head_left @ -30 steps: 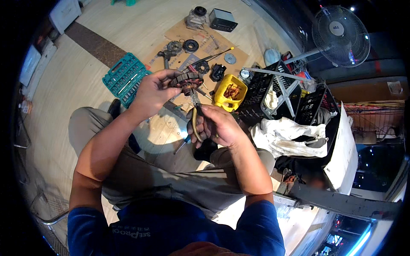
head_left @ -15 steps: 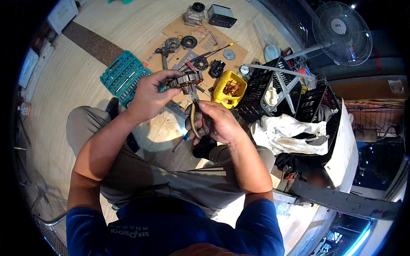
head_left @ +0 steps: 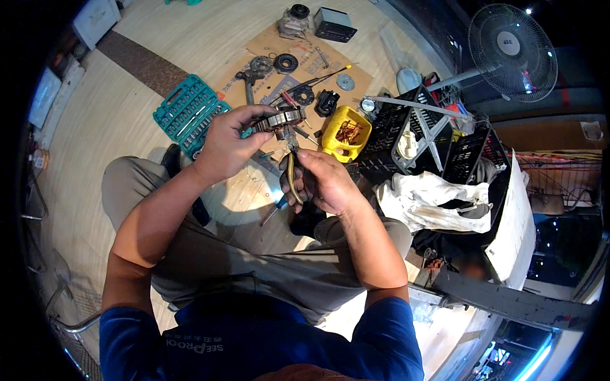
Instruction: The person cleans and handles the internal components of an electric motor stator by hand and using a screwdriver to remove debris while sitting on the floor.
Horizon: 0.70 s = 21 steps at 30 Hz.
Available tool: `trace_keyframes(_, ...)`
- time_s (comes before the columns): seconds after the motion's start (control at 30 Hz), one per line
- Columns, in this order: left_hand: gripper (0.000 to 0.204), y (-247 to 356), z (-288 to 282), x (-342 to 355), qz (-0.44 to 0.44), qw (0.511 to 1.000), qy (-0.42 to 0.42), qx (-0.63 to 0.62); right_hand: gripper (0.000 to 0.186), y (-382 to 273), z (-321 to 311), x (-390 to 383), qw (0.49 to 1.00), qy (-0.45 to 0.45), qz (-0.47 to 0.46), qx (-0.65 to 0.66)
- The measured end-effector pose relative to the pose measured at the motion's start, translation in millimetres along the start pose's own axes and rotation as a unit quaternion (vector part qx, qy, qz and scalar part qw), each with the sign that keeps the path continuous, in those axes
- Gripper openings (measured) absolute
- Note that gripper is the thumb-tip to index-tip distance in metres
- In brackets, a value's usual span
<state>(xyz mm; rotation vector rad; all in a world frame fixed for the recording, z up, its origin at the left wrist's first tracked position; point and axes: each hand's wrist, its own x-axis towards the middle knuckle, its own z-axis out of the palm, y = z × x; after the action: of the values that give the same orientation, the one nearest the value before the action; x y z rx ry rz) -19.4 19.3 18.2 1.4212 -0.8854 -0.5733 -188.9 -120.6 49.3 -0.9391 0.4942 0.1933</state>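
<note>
My left hand [head_left: 227, 145] is closed around a slotted metal ring that looks like a motor stator [head_left: 284, 119], held up in front of me. Copper-coloured winding shows at its underside. Pliers [head_left: 291, 178] with worn brass-coloured handles are gripped in my right hand [head_left: 325, 181]. Their jaws meet the lower side of the stator; what exactly they bite is too small to make out. Just right of the stator stands a cut yellow plastic container [head_left: 333, 148] with copper wire scraps [head_left: 349, 132] in it.
Beyond my hands lies flattened cardboard [head_left: 356, 79] with a hammer [head_left: 250, 82], a black ring [head_left: 285, 63] and other parts. An open green socket set [head_left: 190, 114] is at left. On the right are black crates [head_left: 389, 120], a white cloth [head_left: 432, 200] and a fan [head_left: 511, 51]. A screwdriver [head_left: 274, 209] lies near my legs.
The pliers' handles have tilted slightly and come closer together, while their jaws stay at the stator. The whole view has shifted a little; my left hand keeps the same hold.
</note>
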Motion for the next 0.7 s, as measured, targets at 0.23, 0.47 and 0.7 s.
trace_keyframes(0.23, 0.038, 4.9, -1.4, -0.5, -0.021, 0.999, -0.017, 0.019, 0.034, 1.7, 3.1, -0.2, 0.999, 0.035, -0.004, -0.029)
trace_keyframes(0.47, 0.036, 2.9, -1.4, -0.4, -0.011, 0.999, -0.014, 0.035, 0.034, 8.5, 5.3, 3.5, 0.999, 0.043, -0.023, -0.004)
trace_keyframes(0.7, 0.036, 0.5, -1.0, -0.2, -0.006, 0.999, -0.009, 0.045, 0.034, 10.9, 13.4, 7.7, 0.995, 0.085, -0.021, -0.050)
